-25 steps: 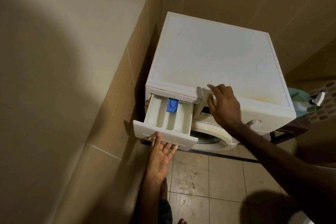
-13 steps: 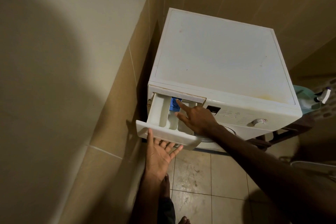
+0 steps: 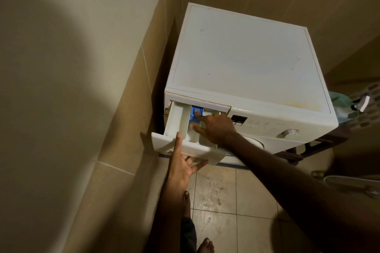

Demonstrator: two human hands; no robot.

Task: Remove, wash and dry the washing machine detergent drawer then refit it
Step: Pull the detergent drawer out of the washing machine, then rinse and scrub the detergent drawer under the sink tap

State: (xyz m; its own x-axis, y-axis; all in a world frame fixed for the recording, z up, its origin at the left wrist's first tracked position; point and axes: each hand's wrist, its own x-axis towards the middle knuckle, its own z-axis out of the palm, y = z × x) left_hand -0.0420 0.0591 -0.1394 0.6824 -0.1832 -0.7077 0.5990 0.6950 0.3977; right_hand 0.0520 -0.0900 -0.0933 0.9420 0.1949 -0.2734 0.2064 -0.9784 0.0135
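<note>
The white washing machine stands in a tiled corner. Its white detergent drawer is pulled far out at the front left, and its compartments show. At the drawer's back sits a blue release tab. My right hand reaches into the drawer, with the straight index finger pressing on the blue tab. My left hand holds the drawer's front panel from below, palm up. Its thumb lies over the top of the panel and its fingers are spread underneath.
A wall runs close along the drawer's left side. The control knob is on the machine's front right. A perforated basket with a spray bottle stands to the right. My bare foot is on the tiled floor.
My right hand left the machine's top edge, went into the drawer and now presses the blue tab. My left thumb slid up over the drawer front.
</note>
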